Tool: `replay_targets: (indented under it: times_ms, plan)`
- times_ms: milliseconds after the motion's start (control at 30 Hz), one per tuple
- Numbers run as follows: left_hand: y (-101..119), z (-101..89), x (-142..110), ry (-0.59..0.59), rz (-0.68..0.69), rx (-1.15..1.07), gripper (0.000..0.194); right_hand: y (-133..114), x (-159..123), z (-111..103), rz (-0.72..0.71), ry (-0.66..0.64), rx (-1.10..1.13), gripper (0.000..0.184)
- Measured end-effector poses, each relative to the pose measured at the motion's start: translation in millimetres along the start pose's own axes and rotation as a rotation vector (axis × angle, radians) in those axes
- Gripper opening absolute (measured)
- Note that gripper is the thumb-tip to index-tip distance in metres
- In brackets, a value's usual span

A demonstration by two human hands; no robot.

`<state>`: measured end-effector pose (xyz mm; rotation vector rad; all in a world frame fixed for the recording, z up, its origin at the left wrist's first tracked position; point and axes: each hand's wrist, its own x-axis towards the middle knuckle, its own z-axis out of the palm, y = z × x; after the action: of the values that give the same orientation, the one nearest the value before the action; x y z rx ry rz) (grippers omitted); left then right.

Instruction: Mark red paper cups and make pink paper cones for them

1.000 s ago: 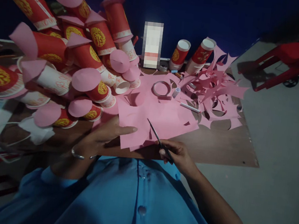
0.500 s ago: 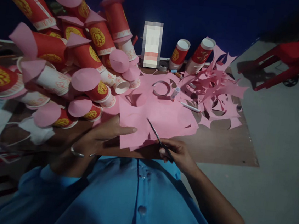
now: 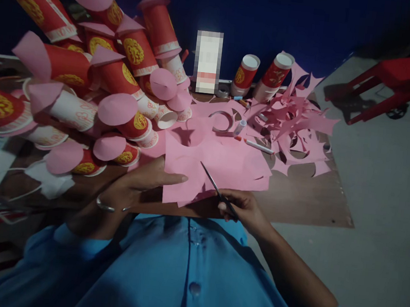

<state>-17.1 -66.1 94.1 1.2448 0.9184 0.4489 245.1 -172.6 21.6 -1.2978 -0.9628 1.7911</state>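
My left hand [image 3: 151, 175] grips a sheet of pink paper [image 3: 180, 182] at its left edge, thumb on top and the other fingers hidden beneath. A curved cut edge shows on the sheet's right side. In my right hand [image 3: 239, 206] is a pair of scissors [image 3: 216, 188], fingers wrapped round the handles, blades pointing up and left over the paper. The blades look closed or nearly so. More pink sheets [image 3: 233, 159] lie behind on the table. A curled pink paper piece [image 3: 194, 130] stands up at the back of the held sheet.
Red and white paper cups with pink cone tops [image 3: 135, 53] are heaped at the left. Pink offcuts [image 3: 297, 114] pile up at the right, near two stacks of cups [image 3: 275, 78]. A roll of tape [image 3: 221, 121] and a marker [image 3: 259, 146] lie mid-table. A red stool [image 3: 399, 76] stands beyond.
The held paper has turned and shifted slightly, and its curled part at the back stands a little higher. Both hands stay almost in place; the scissors have hardly moved.
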Motion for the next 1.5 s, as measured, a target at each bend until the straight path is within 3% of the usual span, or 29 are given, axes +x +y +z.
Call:
replay_targets:
  times_ms: [200, 433, 867, 1500]
  plan:
    - [-11.6, -3.0, 23.6, -0.048, -0.048, 0.060, 0.053, -1.0, -0.9, -0.2, 0.013, 0.017, 0.009, 0.057]
    - [-8.4, -5.4, 27.9, -0.064, -0.079, 0.145, 0.074, 1.5, -1.5, -1.3, 0.014, 0.025, 0.032, 0.056]
    - [-19.1, -20.8, 35.7, -0.123, -0.051, 0.241, 0.056, -2.4, -0.4, -2.7, 0.040, 0.026, 0.038, 0.056]
    - [-17.6, -24.5, 39.3, -0.206, -0.102, 0.130, 0.061, -7.7, 0.5, -4.7, 0.059, 0.012, 0.042, 0.053]
